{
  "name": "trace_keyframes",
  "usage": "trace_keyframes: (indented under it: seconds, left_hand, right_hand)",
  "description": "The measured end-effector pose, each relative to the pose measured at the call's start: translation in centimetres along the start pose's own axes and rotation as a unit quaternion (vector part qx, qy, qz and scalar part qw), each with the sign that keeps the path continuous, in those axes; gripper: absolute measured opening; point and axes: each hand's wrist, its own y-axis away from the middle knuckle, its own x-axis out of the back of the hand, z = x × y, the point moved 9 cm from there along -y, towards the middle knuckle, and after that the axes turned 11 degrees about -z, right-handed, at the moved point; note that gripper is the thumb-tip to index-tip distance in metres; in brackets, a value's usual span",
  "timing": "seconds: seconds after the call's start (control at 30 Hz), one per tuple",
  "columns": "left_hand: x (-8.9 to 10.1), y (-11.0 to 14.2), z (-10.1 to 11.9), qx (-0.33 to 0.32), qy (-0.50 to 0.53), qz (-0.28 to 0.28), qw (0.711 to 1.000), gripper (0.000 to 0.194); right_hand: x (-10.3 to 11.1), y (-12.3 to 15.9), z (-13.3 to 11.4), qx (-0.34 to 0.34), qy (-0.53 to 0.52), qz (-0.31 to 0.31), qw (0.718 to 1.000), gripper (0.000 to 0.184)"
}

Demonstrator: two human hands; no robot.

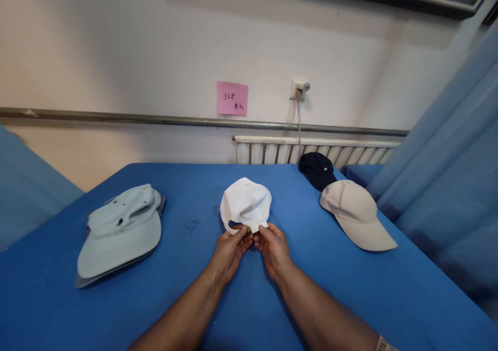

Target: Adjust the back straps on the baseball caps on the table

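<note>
Near the middle of the blue table point(187, 192), in the head view, a white cap point(246, 200) is sitting between both hands, its back opening facing the person. The left hand point(230, 252) and the right hand point(275, 250) are pinching the back edge of the cap on either side, thumbs on top, and a brass-coloured buckle point(249, 231) is showing by the left thumb. Fingers are hiding much of the strap, and the cap's crown is blocking its brim. A patterned band point(383, 344) by the right forearm is being cut off by the bottom edge.

To the left, a pale cap point(120, 242) is covering a grey cap point(81, 281), leaving little more than the lower brim showing. To the right, a beige cap point(352, 205) is lying just in front of a dark cap point(317, 169).

On the wall, a pink note point(232, 98) is carrying handwriting: "32" is reading clearly, the characters after it less so. The pale cap is bearing a small dark emblem, and the dark cap is showing tiny white lettering, both too small to identify.
</note>
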Motion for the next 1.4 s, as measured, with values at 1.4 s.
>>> trace_keyframes:
  seconds: [1.4]
  left_hand:
    - [1.0, -1.5, 1.3, 0.045, 0.265, -0.037, 0.962, 0.032]
  right_hand:
    - [1.0, -1.0, 1.1, -0.106, -0.222, -0.014, 0.969, 0.011]
